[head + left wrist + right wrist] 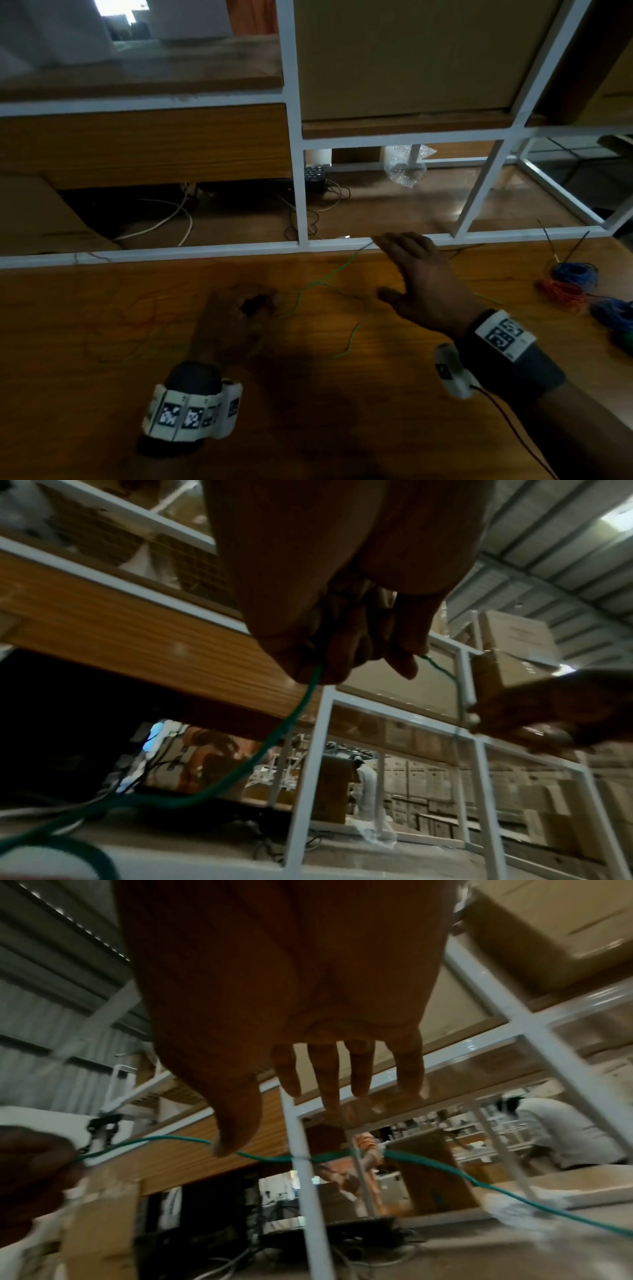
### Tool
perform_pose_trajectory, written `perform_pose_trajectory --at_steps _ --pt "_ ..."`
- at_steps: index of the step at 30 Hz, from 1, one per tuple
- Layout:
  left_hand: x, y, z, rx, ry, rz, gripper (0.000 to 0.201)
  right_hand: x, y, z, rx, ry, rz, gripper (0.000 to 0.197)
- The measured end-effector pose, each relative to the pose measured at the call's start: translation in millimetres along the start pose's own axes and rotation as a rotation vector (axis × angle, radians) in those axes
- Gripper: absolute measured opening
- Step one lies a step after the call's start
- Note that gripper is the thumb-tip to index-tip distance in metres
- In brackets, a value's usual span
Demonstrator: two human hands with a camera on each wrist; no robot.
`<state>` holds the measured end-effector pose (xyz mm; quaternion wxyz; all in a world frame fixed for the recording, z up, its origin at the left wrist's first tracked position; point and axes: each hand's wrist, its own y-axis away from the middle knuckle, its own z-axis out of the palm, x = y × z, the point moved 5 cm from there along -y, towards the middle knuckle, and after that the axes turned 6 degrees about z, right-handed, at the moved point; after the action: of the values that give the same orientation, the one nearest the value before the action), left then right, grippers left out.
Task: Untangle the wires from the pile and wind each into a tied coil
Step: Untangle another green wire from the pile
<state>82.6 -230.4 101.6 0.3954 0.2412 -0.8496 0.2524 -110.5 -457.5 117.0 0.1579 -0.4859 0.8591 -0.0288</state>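
A thin green wire (322, 284) runs loose across the wooden table (308, 428). My left hand (236, 318) is curled into a fist around that green wire (298, 707), which trails down from the fingers (342, 653). My right hand (421, 274) hovers flat over the table's far edge with straight, spread fingers (359, 1069) and holds nothing; the green wire (428, 1164) passes beneath it. Faint reddish wires (126, 325) lie tangled on the table to the left. Wound blue (575, 272) and orange coils (563, 294) sit at the right edge.
A white metal shelf frame (298, 192) stands along the table's far edge, with cardboard boxes (404, 58) on it. White cables (171, 219), a black device (313, 178) and a clear plastic bag (404, 171) lie behind it. A person in white (555, 1131) works in the background.
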Motion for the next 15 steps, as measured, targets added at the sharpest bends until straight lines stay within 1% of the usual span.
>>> perform_pose_trajectory --at_steps 1,2,3,4,5,6,8,9,10,11,13,14,15 --pt "12 -2 8 -0.035 -0.055 0.078 0.005 -19 -2 1 -0.003 0.002 -0.056 0.086" --pt "25 -4 16 -0.055 -0.112 0.167 0.007 -40 -4 5 -0.021 -0.014 -0.115 0.081" --pt "37 -5 22 -0.065 -0.145 0.247 0.009 -60 -6 11 -0.043 -0.057 -0.176 0.066" --pt "46 -8 24 -0.052 -0.139 0.304 0.012 -77 -7 16 -0.048 -0.116 -0.234 0.045" --pt "51 -10 24 -0.025 -0.078 0.311 0.015 -88 -9 17 -0.033 -0.174 -0.280 0.025" --pt "50 -13 22 -0.007 0.014 0.279 0.017 -90 -13 16 0.000 -0.217 -0.297 0.020" --pt "41 -17 19 -0.006 0.200 0.156 0.015 -77 -23 6 0.091 -0.269 -0.283 0.028" --pt "30 -17 18 -0.018 0.264 0.069 0.012 -66 -29 -2 0.130 -0.297 -0.262 0.029" --pt "16 -16 17 -0.026 0.286 -0.011 0.010 -54 -34 -12 0.171 -0.324 -0.244 0.028" --pt "2 -13 12 -0.019 0.281 -0.069 0.013 -41 -39 -21 0.219 -0.341 -0.221 0.026" --pt "-22 -6 0 0.006 0.240 -0.135 0.016 -14 -50 -42 0.316 -0.361 -0.126 0.022" --pt "-29 -2 -7 0.030 0.235 -0.158 0.012 0 -55 -50 0.366 -0.358 -0.067 0.020" --pt "-35 0 -14 0.071 0.244 -0.182 0.009 11 -61 -57 0.408 -0.336 -0.038 0.017"
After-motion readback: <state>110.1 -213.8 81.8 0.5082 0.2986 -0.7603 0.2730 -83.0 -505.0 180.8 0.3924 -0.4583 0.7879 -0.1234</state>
